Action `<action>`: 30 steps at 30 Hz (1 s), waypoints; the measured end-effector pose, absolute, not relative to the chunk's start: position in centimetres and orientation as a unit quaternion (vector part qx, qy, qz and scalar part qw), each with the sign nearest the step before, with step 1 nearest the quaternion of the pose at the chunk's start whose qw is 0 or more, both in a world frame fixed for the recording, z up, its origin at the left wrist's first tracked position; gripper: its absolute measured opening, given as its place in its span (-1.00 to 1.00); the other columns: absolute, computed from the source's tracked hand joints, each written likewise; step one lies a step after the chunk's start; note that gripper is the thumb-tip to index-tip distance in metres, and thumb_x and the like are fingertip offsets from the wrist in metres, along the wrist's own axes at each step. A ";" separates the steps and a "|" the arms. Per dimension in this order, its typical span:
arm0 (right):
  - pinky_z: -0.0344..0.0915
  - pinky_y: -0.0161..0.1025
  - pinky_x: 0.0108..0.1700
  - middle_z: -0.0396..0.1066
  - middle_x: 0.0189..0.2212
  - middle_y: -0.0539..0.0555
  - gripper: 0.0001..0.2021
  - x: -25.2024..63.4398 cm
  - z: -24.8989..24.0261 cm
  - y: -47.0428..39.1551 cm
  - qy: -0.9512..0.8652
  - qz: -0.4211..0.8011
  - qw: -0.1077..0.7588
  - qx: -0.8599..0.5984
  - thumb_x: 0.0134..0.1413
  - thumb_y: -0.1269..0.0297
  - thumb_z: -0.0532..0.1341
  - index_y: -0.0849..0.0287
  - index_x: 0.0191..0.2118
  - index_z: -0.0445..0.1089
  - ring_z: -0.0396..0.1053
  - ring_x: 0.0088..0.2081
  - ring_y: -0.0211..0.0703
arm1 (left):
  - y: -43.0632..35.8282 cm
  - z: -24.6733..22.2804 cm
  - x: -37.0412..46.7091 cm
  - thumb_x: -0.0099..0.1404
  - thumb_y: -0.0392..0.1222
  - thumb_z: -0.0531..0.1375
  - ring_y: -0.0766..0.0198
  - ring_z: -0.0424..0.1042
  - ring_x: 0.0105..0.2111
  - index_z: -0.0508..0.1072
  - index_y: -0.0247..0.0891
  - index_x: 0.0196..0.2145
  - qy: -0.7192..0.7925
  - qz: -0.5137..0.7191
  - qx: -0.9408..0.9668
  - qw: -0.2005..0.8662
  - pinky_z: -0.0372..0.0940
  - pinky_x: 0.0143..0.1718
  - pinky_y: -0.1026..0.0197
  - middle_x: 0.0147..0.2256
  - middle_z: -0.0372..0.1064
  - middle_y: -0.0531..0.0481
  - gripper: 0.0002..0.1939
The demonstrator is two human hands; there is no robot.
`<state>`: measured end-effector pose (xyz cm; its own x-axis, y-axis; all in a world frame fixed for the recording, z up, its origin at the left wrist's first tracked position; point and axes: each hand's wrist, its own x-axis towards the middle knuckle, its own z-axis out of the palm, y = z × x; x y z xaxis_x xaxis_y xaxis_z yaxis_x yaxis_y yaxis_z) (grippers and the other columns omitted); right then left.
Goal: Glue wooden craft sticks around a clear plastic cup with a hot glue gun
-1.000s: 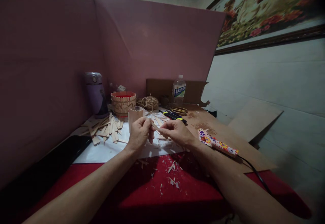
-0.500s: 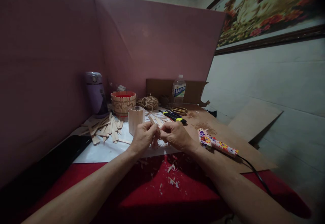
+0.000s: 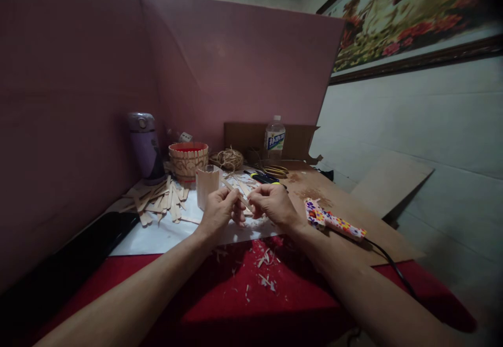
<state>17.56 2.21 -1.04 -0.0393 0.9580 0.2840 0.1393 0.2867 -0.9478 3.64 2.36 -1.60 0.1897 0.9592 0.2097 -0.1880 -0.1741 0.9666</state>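
Note:
A wooden craft stick [image 3: 228,185] slants down to the right between my hands. My left hand [image 3: 220,209] pinches it around its middle, fingers closed. My right hand [image 3: 273,208] has thumb and forefinger pressed together at the stick's near end. Just behind my left hand stands a clear cup [image 3: 207,187] with craft sticks set upright around its side. A black and yellow utility knife [image 3: 264,177] lies past my right hand, partly hidden by it. Off to the left is a loose pile of craft sticks [image 3: 163,199] on white paper.
A stick-covered, red-lined pot [image 3: 188,162], a twine ball [image 3: 228,159], scissors [image 3: 275,171] and a bottle [image 3: 274,140] stand or lie behind. At left is a purple flask [image 3: 145,148]. A floral glue gun [image 3: 334,222] with a cord rests on cardboard at right. Shavings [image 3: 266,281] litter the red cloth.
My hands have drawn slightly apart, and the stick between them shows more of its length. The whole view has shifted a little.

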 end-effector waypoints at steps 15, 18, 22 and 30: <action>0.09 -0.42 -0.72 0.41 -0.60 -0.01 -0.87 18.9 -0.3 3.1 -0.555 0.389 0.572 -0.462 -0.15 0.26 0.28 0.23 -0.50 0.40 0.16 -0.69 -0.38 | 2.5 -1.6 3.7 0.04 0.05 0.28 0.37 0.28 -0.78 0.30 -0.32 -0.57 0.325 0.566 0.510 0.560 0.25 -0.79 0.32 -0.68 0.34 0.05 -0.62; 0.11 -0.40 -0.60 0.38 -0.60 -0.04 -0.91 18.3 -0.4 2.5 -0.619 0.362 0.535 -0.447 -0.16 0.31 0.30 0.23 -0.52 0.45 0.18 -0.60 -0.35 | 2.6 -1.8 3.6 0.04 0.06 0.28 0.38 0.28 -0.78 0.31 -0.32 -0.56 0.329 0.573 0.508 0.553 0.25 -0.79 0.32 -0.68 0.34 0.06 -0.63; 0.14 -0.33 -0.45 0.38 -0.59 -0.01 -0.85 17.8 -0.6 1.6 -0.741 0.194 0.474 -0.435 0.00 0.34 0.23 0.21 -0.54 0.42 0.24 -0.52 -0.29 | 2.7 -2.0 3.5 0.07 0.08 0.26 0.36 0.27 -0.78 0.31 -0.31 -0.59 0.324 0.563 0.523 0.552 0.28 -0.76 0.30 -0.72 0.30 0.07 -0.61; 0.06 -0.32 -0.44 0.31 -0.60 -0.02 -0.81 18.0 -0.9 1.4 -0.778 0.091 0.430 -0.449 0.14 0.38 0.12 0.16 -0.50 0.25 0.21 -0.54 -0.27 | 2.2 -1.8 3.6 -0.02 0.08 0.33 0.39 0.28 -0.74 0.36 -0.31 -0.50 0.321 0.521 0.546 0.573 0.21 -0.79 0.35 -0.62 0.32 0.10 -0.61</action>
